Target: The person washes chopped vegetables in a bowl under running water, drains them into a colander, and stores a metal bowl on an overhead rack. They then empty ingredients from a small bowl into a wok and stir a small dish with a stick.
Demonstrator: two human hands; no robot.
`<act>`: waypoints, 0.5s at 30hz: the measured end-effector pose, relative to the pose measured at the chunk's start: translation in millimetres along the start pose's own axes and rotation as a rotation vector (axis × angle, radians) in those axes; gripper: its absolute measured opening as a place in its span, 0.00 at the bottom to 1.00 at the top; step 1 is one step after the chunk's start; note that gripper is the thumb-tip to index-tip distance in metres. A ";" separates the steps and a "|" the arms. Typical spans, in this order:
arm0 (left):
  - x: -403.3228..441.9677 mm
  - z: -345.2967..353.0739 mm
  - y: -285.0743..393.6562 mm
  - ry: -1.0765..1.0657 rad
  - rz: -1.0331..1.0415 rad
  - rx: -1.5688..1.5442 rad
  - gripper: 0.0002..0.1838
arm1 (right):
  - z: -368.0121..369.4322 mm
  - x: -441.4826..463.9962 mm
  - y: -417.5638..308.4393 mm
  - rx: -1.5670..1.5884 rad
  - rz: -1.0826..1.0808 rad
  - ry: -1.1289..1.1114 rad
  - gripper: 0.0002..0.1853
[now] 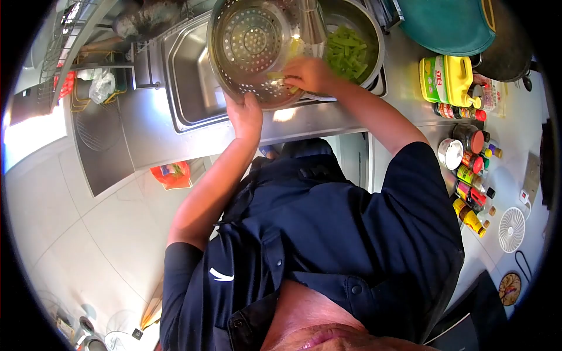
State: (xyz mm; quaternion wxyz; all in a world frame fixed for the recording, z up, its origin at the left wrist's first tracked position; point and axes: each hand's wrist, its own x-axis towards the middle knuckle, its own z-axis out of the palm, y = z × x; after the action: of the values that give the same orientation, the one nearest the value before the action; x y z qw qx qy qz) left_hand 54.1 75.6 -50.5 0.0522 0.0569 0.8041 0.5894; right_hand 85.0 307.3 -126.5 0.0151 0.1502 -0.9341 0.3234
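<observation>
Gripping a round, perforated steel colander near-side with my left hand, presumably for steadiness, I pinch a pale-green vegetable strip in my right hand over it, beside the steel bowl of chopped green vegetables.

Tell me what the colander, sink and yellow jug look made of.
Colander: metal, probably stainless steel, fairly shiny; silvery, with bright reflections around its holes.
Sink: likely stainless steel too, satin to shiny; grey walls with soft highlights.
Yellow jug: probably smooth plastic, somewhat glossy; even colour and a moulded-looking handle.
</observation>
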 end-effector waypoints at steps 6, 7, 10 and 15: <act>0.0 3.5 -11.4 0.034 0.088 0.003 0.23 | -5.4 3.7 -10.5 -0.012 -0.030 0.253 0.22; -1.9 4.5 -5.5 0.036 0.067 0.022 0.22 | -1.5 7.1 -16.9 -0.012 -0.030 0.253 0.22; -0.3 4.1 -4.9 0.032 0.067 0.059 0.22 | 16.0 12.9 -22.7 0.037 -0.269 0.068 0.22; -1.0 6.3 -7.5 0.055 0.087 0.006 0.23 | -0.4 -3.6 -2.5 -0.107 -0.191 -0.021 0.18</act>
State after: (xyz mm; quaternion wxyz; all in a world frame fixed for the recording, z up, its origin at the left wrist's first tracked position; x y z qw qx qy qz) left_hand 55.9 79.1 -59.5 0.0040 0.0759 0.8039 0.5899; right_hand 89.1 306.7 -125.1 0.0442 0.2410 -0.9315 0.2688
